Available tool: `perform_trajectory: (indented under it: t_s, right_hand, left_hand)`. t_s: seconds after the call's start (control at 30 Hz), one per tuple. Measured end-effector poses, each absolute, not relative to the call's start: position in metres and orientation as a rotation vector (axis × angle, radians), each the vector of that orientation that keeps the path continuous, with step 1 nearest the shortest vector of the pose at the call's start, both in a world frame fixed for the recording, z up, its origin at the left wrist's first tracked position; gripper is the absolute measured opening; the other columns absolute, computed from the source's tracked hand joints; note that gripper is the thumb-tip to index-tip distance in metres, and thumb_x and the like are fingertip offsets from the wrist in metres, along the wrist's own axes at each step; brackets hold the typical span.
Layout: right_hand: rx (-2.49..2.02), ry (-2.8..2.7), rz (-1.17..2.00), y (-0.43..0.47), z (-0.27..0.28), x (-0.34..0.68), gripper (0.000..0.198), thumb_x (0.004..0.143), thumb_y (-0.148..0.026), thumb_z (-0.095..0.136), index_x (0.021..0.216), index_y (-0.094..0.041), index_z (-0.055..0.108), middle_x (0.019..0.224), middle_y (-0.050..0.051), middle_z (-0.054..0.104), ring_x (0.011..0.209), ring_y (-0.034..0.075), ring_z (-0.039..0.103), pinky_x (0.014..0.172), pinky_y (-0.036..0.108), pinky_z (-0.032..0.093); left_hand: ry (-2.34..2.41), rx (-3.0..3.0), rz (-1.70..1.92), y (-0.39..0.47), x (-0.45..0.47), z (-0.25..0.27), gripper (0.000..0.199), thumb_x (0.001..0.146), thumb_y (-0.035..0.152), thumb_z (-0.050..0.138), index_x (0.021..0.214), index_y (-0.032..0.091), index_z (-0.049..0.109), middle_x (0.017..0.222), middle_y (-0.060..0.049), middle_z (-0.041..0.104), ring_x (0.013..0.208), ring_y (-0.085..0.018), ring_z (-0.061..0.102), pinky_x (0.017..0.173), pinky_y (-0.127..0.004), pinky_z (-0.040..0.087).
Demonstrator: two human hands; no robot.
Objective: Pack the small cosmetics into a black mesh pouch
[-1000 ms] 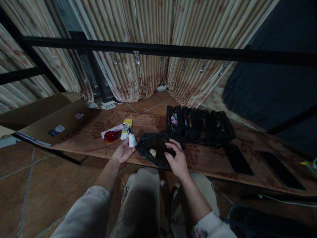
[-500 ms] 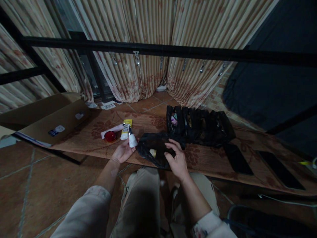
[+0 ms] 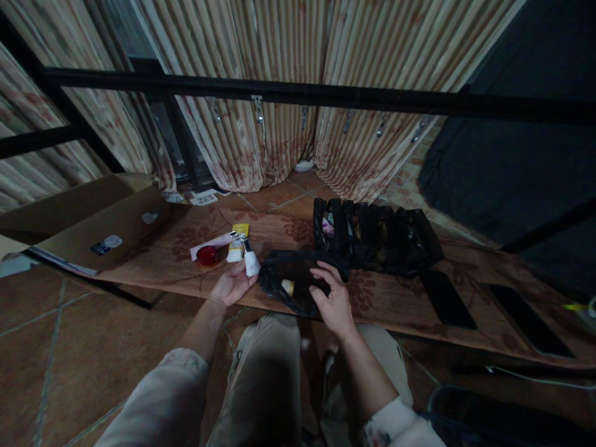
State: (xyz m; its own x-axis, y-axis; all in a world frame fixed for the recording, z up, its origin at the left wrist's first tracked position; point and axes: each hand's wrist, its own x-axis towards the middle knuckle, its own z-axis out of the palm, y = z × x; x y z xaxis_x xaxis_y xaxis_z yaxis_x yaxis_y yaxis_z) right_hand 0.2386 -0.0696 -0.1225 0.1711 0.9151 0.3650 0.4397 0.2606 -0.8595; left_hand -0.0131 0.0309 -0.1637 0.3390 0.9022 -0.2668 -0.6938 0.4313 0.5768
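Observation:
A small white bottle with a silver cap (image 3: 252, 263) leans in my left hand (image 3: 231, 286), its cap pointing up and away from me. Just right of it lies a black mesh pouch (image 3: 298, 264), with a small pale yellow-and-white item (image 3: 288, 287) showing inside. My right hand (image 3: 333, 298) grips the pouch's right side, fingers curved and thumb towards the middle. Beyond my left hand are a round red container (image 3: 207, 255), a pale pink tube with a silver cap (image 3: 212, 244) and a yellow-and-white tube (image 3: 235, 250).
A long bench with a brown patterned cover (image 3: 279, 226) bears everything. On its left stands an open cardboard box (image 3: 125, 230). A black mesh organizer with several compartments (image 3: 377, 239) sits behind the pouch. Two flat dark devices (image 3: 447, 298) lie at the right. A black rail (image 3: 298, 93) crosses behind.
The white bottle has shifted slightly to the right in my left hand, nearer the pouch. My right hand and the pouch look almost unmoved.

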Motion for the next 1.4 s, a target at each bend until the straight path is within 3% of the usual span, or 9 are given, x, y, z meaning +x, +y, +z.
perform_trajectory:
  t_s: [0.47,0.83,1.4]
  right_hand:
    - [-1.362,-1.442,0.562,-0.0702,-0.1212,0.2387,0.033,0.075,-0.017,0.057,0.107,-0.024,0.064,0.127,0.007,0.053,0.097,0.021,0.061,0.089,0.040,0.049]
    - [-1.364,-1.434,0.567,-0.0706,-0.1206,0.2382,0.033,0.075,-0.016,0.057,0.106,-0.025,0.065,0.126,0.006,0.054,0.106,0.022,0.059,0.093,0.039,0.047]
    - [-1.348,-1.445,0.551,-0.0700,-0.1225,0.2389,0.033,0.075,-0.016,0.057,0.106,-0.024,0.065,0.126,0.006,0.054,0.102,0.021,0.060,0.093,0.039,0.047]
  left_hand:
    - [0.677,0.392,1.088,0.0273,-0.0122,-0.1621,0.036,0.082,0.000,0.054,0.113,0.016,0.060,0.088,-0.005,0.069,0.079,-0.014,0.067,0.076,-0.028,0.056]
    - [0.657,0.449,1.073,0.0276,-0.0136,-0.1650,0.035,0.082,0.001,0.055,0.113,0.017,0.060,0.088,-0.005,0.069,0.079,-0.013,0.066,0.076,-0.027,0.055]
    - [0.597,0.524,1.082,0.0259,-0.0141,-0.1668,0.038,0.074,0.002,0.065,0.110,0.017,0.063,0.087,-0.003,0.069,0.075,-0.013,0.065,0.075,-0.027,0.055]
